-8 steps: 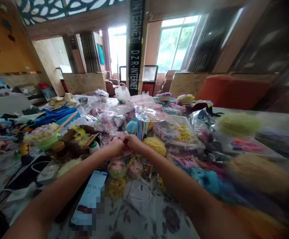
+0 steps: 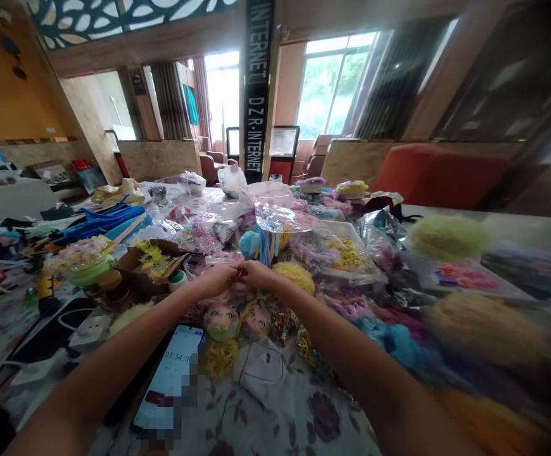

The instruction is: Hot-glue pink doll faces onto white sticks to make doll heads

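At the near edge of the floral-patterned worktop (image 2: pixel 325 415), a flat, glass-faced phone (image 2: pixel 171 364) showed clock digits. Beyond it: limp white fabric piece (image 2: pixel 262 368) with a dark line, curly yellow clump (image 2: pixel 221 356). Next, two rounded doll heads (image 2: pixel 221 320) sat side by side just below the hands; faces and yellow hair on, so that part looked done. Left hand (image 2: pixel 221 277) and right hand (image 2: pixel 255 275) met at the fingertips, grip pinched in; couldn't make out what, if anything, it had hold of. Crinkly pink film (image 2: pixel 225 258) lay just behind. My read: handwork mid-way, amount left unclear. Flanking: fuzzy yellow ball (image 2: pixel 294 278), white spool (image 2: pixel 177 279). Farther: rigid white tray (image 2: pixel 357 232) with small yellow bits (image 2: pixel 349 253), shiny clear wrapping (image 2: pixel 278 218), soft white carrier bag (image 2: pixel 232 179) at the back.
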Available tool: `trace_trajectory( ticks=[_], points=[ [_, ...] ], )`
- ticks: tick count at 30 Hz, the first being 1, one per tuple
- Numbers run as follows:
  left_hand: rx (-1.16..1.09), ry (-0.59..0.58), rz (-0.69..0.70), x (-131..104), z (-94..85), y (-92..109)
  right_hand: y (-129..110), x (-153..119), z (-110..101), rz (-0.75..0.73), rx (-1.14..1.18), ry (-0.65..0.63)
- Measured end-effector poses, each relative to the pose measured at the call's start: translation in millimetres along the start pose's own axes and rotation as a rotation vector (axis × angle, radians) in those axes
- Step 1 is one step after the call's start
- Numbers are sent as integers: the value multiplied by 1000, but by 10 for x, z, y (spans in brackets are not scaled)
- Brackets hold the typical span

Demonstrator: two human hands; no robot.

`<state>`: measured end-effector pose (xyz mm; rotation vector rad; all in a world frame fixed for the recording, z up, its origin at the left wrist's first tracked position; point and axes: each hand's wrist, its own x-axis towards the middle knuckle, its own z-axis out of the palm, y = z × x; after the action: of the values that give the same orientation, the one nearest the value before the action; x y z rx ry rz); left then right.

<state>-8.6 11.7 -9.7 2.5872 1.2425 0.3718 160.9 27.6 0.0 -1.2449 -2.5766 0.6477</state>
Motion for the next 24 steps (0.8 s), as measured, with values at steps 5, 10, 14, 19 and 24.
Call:
trace_trajectory(
  ticks=[5,10,14,19,24],
  points=[
    [-90,-49,-96,-12,-168,-132,-7,10,-12,2,60,141],
    [-153,-71,-188,-2,-159,-153,15,-30,-12,-3,77,191],
    [-172,-77,-249,34,-152,-146,31,-30,-10,19,45,229],
    [-156,-42,-333,44,-198,-118,5,-39,-13,44,-10,254],
    [-114,47,-467,-5,-230,-67,-93,-118,-17,13,-66,181]
  ],
)
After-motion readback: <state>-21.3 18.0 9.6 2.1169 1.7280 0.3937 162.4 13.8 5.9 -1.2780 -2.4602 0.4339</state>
